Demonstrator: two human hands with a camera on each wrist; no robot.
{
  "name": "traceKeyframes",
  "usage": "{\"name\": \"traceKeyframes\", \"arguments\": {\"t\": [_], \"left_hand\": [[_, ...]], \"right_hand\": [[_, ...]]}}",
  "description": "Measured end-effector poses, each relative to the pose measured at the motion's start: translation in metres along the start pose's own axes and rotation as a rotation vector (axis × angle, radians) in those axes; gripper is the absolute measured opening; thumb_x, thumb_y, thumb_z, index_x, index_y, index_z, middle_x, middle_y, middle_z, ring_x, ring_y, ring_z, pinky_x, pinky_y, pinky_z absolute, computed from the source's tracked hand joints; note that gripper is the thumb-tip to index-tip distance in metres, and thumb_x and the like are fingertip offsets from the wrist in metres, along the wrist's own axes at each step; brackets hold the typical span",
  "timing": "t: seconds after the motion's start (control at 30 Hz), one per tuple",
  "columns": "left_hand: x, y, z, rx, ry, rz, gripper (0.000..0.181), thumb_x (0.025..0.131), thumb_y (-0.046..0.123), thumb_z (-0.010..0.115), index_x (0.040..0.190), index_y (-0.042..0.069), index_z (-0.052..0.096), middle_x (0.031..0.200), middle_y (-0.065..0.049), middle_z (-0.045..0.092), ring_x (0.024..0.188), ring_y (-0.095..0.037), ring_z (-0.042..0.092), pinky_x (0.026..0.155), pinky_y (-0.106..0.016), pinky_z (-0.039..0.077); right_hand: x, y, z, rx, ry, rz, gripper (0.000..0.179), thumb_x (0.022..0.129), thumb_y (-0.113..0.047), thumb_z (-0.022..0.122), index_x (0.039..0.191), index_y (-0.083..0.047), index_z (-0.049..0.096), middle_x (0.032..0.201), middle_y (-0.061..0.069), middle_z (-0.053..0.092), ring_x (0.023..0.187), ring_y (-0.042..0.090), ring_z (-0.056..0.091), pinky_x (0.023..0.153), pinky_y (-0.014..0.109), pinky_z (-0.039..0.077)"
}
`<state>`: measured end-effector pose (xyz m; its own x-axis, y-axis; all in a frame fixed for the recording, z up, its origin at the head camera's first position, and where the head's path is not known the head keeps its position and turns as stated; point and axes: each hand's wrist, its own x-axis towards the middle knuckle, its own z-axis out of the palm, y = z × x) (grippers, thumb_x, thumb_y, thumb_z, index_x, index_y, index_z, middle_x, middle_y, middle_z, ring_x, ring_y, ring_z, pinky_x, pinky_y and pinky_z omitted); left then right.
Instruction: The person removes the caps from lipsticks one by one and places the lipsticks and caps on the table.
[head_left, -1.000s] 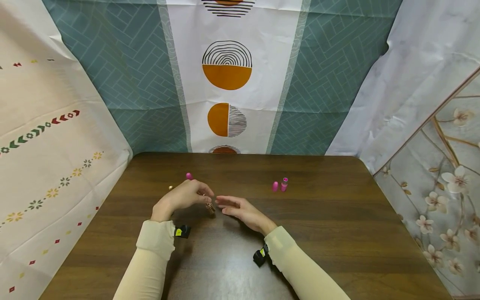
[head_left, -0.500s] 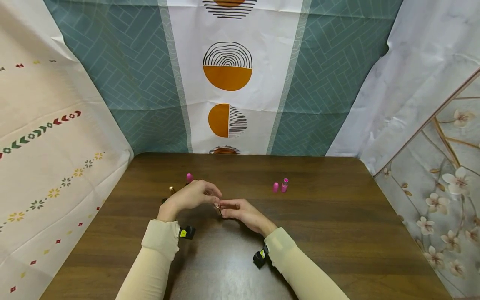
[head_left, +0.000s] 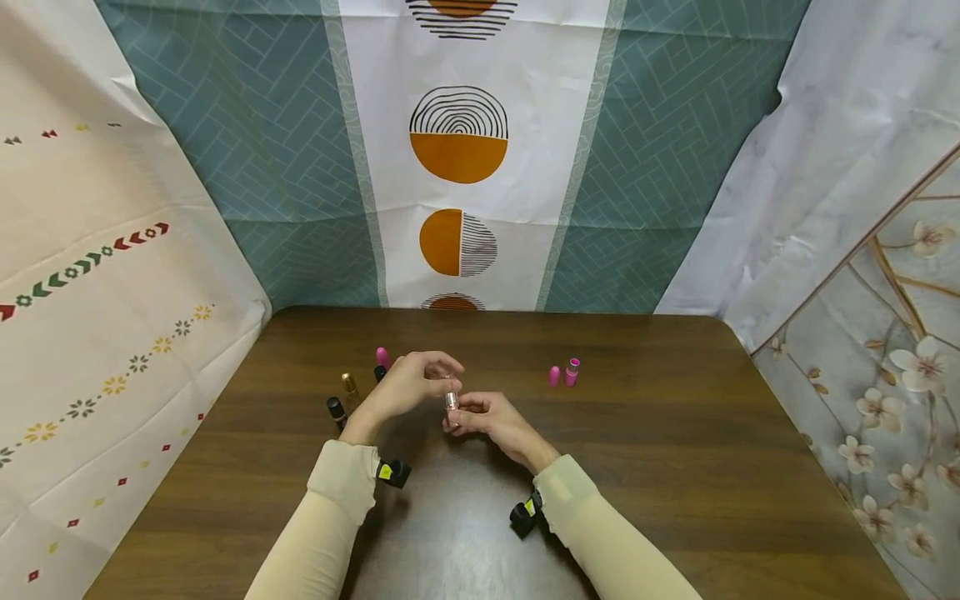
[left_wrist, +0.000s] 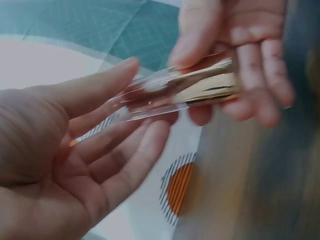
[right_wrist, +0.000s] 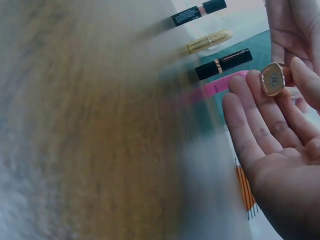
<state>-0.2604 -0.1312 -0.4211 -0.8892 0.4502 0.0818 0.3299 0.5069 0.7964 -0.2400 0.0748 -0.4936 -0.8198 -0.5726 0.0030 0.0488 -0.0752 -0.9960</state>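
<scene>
A lipstick [head_left: 452,402] with a clear cap and a shiny gold base is held upright between both hands above the table. My left hand [head_left: 412,383] pinches its clear upper end between thumb and fingers. Lower down, my right hand [head_left: 495,423] grips the gold base. In the left wrist view the lipstick [left_wrist: 207,87] spans the two hands, thumb of the left hand along the transparent part. The right wrist view shows the flat underside of the base [right_wrist: 273,80], with a small label, between the right thumb and fingers.
Left of the hands stand a black lipstick [head_left: 336,408], a gold one [head_left: 349,383], another black one [head_left: 380,373] and a pink one [head_left: 382,357]. Toward the right are a pink cap [head_left: 554,377] and an uncapped pink lipstick [head_left: 572,373]. Curtains border the wooden table [head_left: 675,433].
My left hand has carried the lipstick rightward and raised it upright. My right hand, earlier apart from it, has taken hold of the base. More lipsticks at left are uncovered.
</scene>
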Motion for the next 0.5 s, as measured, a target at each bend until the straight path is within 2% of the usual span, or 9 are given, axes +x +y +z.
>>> {"name": "traceKeyframes", "arguments": {"t": [0.17,0.3,0.4,0.5], "left_hand": [[0.005,0.003,0.012,-0.136,0.098,-0.033,0.027,0.096,0.022,0.079,0.120,0.012,0.073,0.105,-0.003,0.078,0.097,-0.018,0.074,0.089,-0.043,0.057],[0.006,0.005,0.018,-0.231,0.159,-0.051,0.027,0.096,0.023,0.079,0.120,0.011,0.073,0.109,-0.004,0.078,0.102,-0.020,0.074,0.093,-0.046,0.056],[0.008,0.006,0.021,-0.265,0.202,-0.046,0.027,0.096,0.023,0.078,0.120,0.010,0.075,0.111,-0.005,0.078,0.104,-0.022,0.074,0.094,-0.047,0.056],[0.009,0.007,0.023,-0.261,0.222,-0.045,0.027,0.097,0.023,0.077,0.121,0.011,0.076,0.115,-0.005,0.078,0.105,-0.023,0.074,0.093,-0.046,0.057]], "right_hand": [[0.001,-0.002,-0.001,0.046,0.023,-0.020,0.040,0.104,-0.005,0.062,0.132,0.023,0.053,0.110,0.018,0.076,0.099,0.018,0.074,0.096,0.045,0.057],[0.001,-0.003,0.000,0.106,0.050,-0.060,0.038,0.104,-0.001,0.060,0.131,0.024,0.052,0.115,0.025,0.074,0.104,0.022,0.074,0.098,0.044,0.056],[0.001,-0.004,0.000,0.137,0.084,-0.092,0.036,0.103,0.001,0.060,0.130,0.024,0.053,0.117,0.030,0.072,0.105,0.022,0.074,0.098,0.045,0.056],[0.001,-0.004,-0.001,0.143,0.113,-0.104,0.034,0.103,0.003,0.060,0.128,0.025,0.055,0.116,0.031,0.071,0.102,0.020,0.074,0.097,0.045,0.057]]}}
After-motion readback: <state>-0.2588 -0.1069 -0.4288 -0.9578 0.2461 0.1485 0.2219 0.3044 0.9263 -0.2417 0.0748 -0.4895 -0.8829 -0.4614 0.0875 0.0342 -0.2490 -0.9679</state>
